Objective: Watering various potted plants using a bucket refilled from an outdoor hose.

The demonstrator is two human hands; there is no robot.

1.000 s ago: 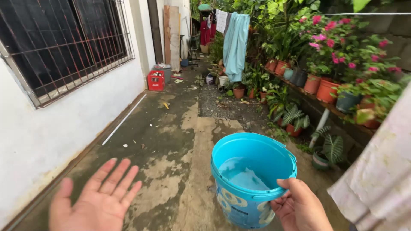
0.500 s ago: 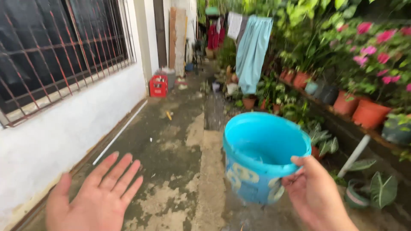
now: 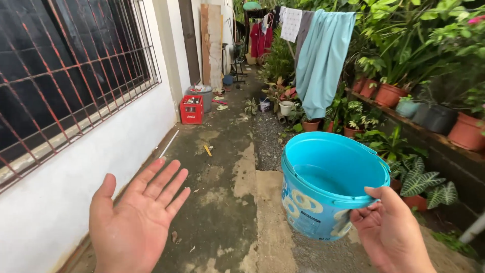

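Smooth, glossy blue plastic bucket (image 3: pixel 331 184), rough wet concrete ground (image 3: pixel 227 202), rusty metal window bars (image 3: pixel 70 71), matt cloth towel (image 3: pixel 321 60), red plastic crate (image 3: pixel 192 109).

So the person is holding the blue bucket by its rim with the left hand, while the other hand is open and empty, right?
Not quite: the head view shows the right hand gripping the rim of the blue bucket. The left hand is the one that is open, palm up and empty.

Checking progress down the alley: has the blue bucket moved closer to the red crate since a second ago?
Yes. The blue bucket, held at its rim by the right hand, has moved forward toward the red crate, which now looks nearer.
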